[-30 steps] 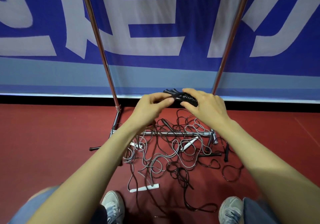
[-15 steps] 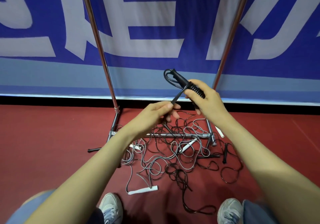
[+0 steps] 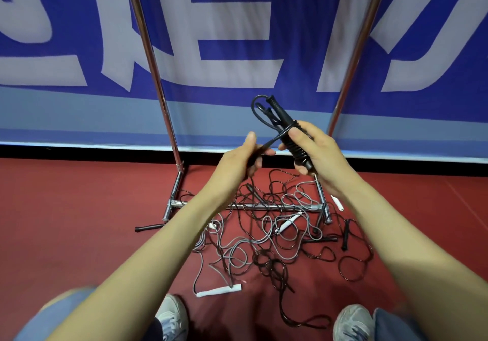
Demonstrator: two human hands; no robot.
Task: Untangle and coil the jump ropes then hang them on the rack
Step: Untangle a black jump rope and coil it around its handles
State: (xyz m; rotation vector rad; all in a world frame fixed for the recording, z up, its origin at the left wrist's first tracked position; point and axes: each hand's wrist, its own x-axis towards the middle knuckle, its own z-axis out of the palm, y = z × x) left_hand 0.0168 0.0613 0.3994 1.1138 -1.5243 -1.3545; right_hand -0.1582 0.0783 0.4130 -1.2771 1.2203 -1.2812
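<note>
My right hand [image 3: 315, 155] grips a black jump rope bundle [image 3: 286, 129], its handles side by side and cord wound tightly around them. A cord strand runs from the bundle down-left into my left hand [image 3: 237, 159], which pinches it. A small loop sticks out above the handle tops. Below my hands a tangle of black and grey ropes [image 3: 274, 237] with white handles lies on the red floor. The metal rack [image 3: 150, 58] stands behind, its two uprights rising out of frame; its top bar is hidden.
The rack's base bar [image 3: 264, 206] and feet lie under the tangle. A loose white handle [image 3: 219, 290] lies near my left shoe [image 3: 171, 317]; my right shoe [image 3: 352, 322] is at the bottom right. A blue and white banner [image 3: 237, 36] covers the wall behind.
Both hands rose from over the tangle. The bundle tilted upright in my right hand, and my left hand pulled a strand out to the left and lifted to pull it taut.
</note>
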